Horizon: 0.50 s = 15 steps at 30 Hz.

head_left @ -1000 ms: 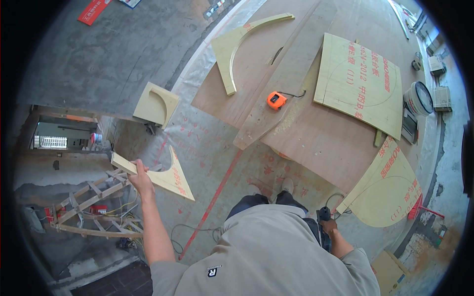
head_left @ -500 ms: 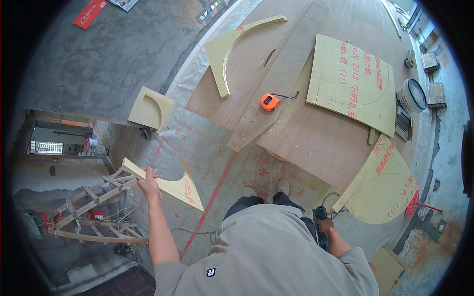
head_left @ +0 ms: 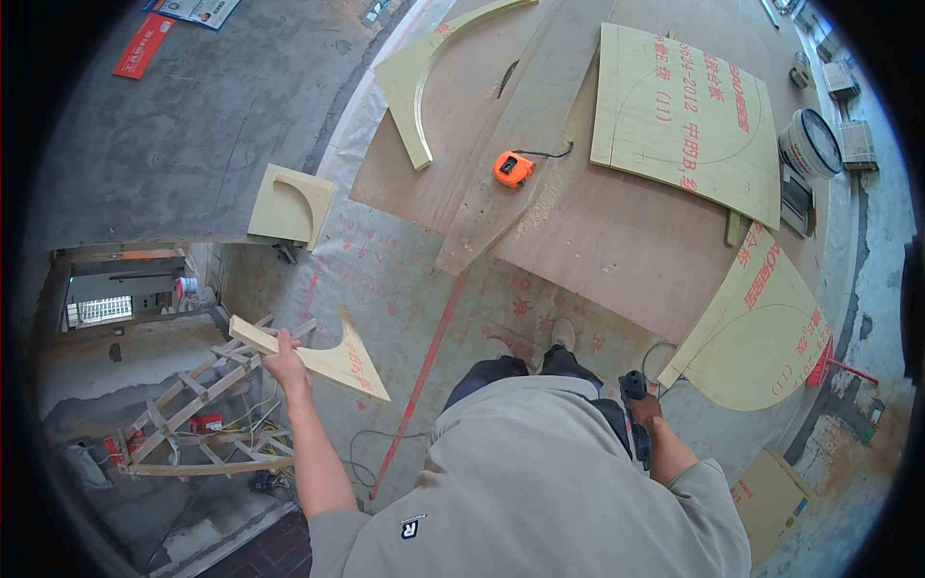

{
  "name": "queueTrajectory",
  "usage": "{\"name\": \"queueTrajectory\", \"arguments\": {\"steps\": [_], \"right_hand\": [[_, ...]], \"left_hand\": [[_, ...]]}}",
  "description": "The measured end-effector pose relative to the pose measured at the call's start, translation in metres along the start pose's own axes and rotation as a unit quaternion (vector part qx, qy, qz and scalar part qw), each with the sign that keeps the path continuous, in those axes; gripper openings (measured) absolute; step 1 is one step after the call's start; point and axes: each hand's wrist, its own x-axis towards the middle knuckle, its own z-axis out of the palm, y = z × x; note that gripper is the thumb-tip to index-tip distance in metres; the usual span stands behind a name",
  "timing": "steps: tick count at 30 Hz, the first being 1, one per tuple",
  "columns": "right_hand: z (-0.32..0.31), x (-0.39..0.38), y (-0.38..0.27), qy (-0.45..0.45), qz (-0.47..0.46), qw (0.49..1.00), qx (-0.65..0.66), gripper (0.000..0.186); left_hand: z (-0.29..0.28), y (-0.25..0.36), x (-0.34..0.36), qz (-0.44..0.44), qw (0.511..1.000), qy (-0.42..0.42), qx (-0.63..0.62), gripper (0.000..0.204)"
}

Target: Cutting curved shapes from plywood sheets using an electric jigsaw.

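Note:
My left hand (head_left: 285, 364) is closed round the straight end of a cut plywood piece (head_left: 344, 364) with a concave curved edge. It holds the piece out to my left, above the floor. At my right side, my right hand (head_left: 645, 411) grips a black power tool (head_left: 633, 386). Its lower part is hidden by my body, so the exact kind cannot be made out. An orange tape measure (head_left: 514, 169) lies on the long board (head_left: 472, 226) in front of me, beside a scatter of sawdust (head_left: 537, 210).
A curved plywood cutout (head_left: 416, 116) and a marked plywood sheet (head_left: 679, 125) lie on the large panel. Another marked sheet (head_left: 747, 337) leans out at the right. A wooden frame (head_left: 173, 424) stands lower left; a white bucket (head_left: 810, 144) sits far right. Cable (head_left: 364, 453) trails on the floor.
The view has shifted, so the panel and tape measure sit higher in the picture. Both hands keep their holds; the plywood piece and the power tool have barely moved relative to my body.

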Motion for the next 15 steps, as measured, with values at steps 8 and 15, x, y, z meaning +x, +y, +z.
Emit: {"name": "queueTrajectory", "arguments": {"steps": [8,15], "right_hand": [[-0.001,0.006,0.028,0.020,-0.141,0.990,0.019,0.038],[-0.027,-0.040,-0.041,-0.001,-0.034,0.995,0.090,0.029]], "left_hand": [[0.022,0.076,-0.005,0.055,0.990,-0.113,0.058,0.014],[-0.009,0.152,-0.005,-0.008,0.953,-0.301,-0.040,0.028]]}}
